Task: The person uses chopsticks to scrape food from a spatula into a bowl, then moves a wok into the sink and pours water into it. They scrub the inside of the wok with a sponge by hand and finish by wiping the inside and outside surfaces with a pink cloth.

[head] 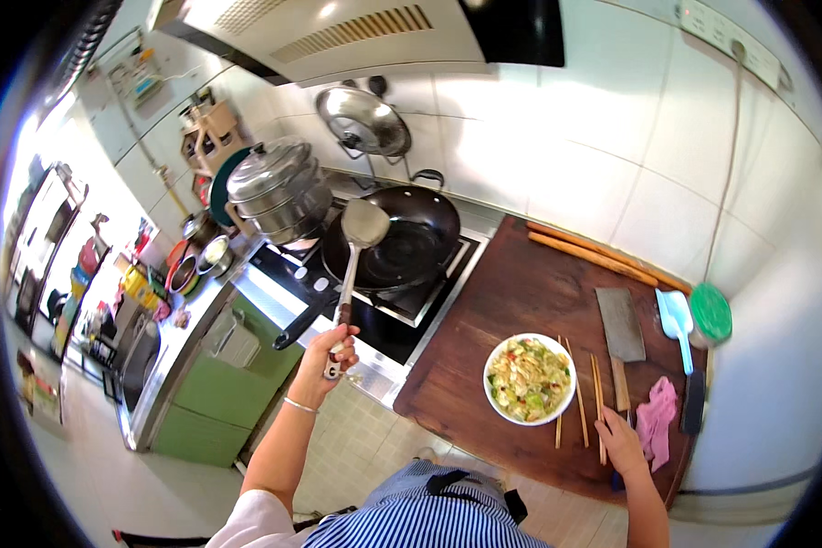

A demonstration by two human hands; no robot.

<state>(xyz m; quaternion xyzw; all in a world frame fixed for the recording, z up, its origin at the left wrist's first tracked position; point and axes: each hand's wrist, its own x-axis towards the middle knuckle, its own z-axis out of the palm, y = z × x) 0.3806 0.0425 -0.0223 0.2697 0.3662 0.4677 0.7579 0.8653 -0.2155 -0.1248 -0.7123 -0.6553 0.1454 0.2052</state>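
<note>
My left hand point(327, 363) grips the handle of a metal wok spatula point(364, 226). The spatula's blade is raised in front of the left part of a black wok point(407, 240) on the gas stove. On the dark wooden board point(479, 308), my right hand point(622, 442) rests at a pair of wooden chopsticks point(597, 397); whether its fingers close on them is unclear. Left of that hand, more chopsticks point(575, 390) lie beside a white bowl of cooked, chopped cabbage point(529, 380). A cleaver point(620, 325) lies just above my right hand, its handle pointing towards me.
Pink cloth point(656, 421), a light-blue scoop point(675, 315) and a green-lidded jar point(711, 315) line the board's right side. Wooden rods point(592, 257) lie along the wall. A steamer pot point(277, 192) stands left of the wok, under the range hood point(356, 34).
</note>
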